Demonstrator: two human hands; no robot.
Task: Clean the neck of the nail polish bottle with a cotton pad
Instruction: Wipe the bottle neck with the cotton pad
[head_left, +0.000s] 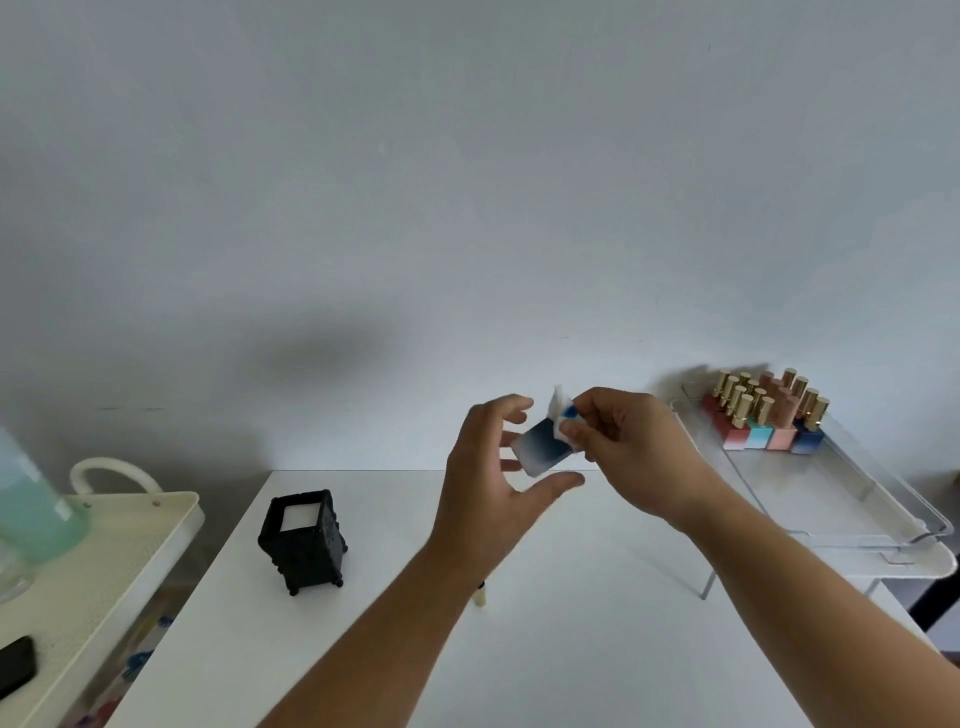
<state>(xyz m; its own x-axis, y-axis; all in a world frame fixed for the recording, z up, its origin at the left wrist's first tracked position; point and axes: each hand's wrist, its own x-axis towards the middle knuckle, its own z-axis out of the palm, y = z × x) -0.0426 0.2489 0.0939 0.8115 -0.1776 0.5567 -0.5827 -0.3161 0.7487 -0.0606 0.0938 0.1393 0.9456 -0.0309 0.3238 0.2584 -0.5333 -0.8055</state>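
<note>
A square nail polish bottle (540, 447), dark blue fading to white, is held tilted above the white table (395, 639). My left hand (493, 478) grips it loosely, thumb under it and fingers spread behind. My right hand (623, 447) pinches a white cotton pad (560, 410) with a blue stain against the bottle's top end. The pad and my fingers hide the bottle's neck. A small cream cap-like piece (481, 594) peeks out on the table under my left forearm.
A black holder with white pads (304, 540) stands on the table's left part. At the right, a clear tray (841, 493) on a stand carries several gold-capped polish bottles (763, 415). A cream cart (98, 561) at the left bears a green bottle (31, 504) and a black phone (15, 670).
</note>
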